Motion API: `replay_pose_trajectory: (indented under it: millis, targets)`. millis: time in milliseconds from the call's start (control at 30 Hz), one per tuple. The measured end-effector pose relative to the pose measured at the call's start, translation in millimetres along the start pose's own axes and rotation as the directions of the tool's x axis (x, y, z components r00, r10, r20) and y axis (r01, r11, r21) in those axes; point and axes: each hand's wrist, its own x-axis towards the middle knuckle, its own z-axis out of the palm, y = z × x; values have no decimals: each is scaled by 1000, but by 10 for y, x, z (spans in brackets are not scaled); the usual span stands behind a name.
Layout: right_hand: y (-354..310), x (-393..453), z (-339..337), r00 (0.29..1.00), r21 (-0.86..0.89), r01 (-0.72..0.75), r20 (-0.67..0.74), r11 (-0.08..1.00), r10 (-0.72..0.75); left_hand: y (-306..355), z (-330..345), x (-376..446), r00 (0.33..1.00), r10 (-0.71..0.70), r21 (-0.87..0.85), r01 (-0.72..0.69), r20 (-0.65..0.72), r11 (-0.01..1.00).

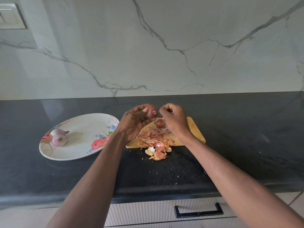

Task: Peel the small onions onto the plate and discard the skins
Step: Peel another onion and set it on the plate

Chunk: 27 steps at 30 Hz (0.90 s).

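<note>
Small onion (151, 111) gripped in left hand (134, 124), root end facing right hand (174, 120), just beside, fingertips curled, pinch contents indiscernible.

black counter (238, 145) | marble wall (148, 46) | switch (9, 17) top-L | drawer handle (199, 211)

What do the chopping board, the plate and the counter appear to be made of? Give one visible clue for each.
Chopping board: probably wood or bamboo, with a matt, pale tan face.
Plate: glossy white with printed roses; it could be melamine or glazed ceramic, and the picture cannot settle which.
Counter: dark polished stone, likely granite, since it is finely speckled and reflects the wall.
</note>
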Motion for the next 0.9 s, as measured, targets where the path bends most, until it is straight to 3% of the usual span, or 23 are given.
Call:
replay_pose_trajectory:
  millis: [133, 367, 500, 767, 900]
  targets:
    - [-8, 12, -20, 999, 44, -27, -35, 999, 29, 12, -3, 14, 1000, -16, -55, 15, -14, 998]
    - [50, -20, 14, 982, -153, 179, -28, 972, -185, -4, -75, 50, 999, 42, -28, -41, 18, 999]
    - [57, -47, 52, 940, -165, 327, -45, 931, -338, -10, -51, 32, 999, 44, -5, -43, 23, 999]
    - [137, -24, 91, 880, -362, 445, 9, 819, -474, -23, 15, -11, 999, 48, 53, -48, 1, 997]
    - [143, -14, 131, 891, -416, 425, 34, 804, -454, -10, 47, -48, 999, 44, 60, -43, -2, 997]
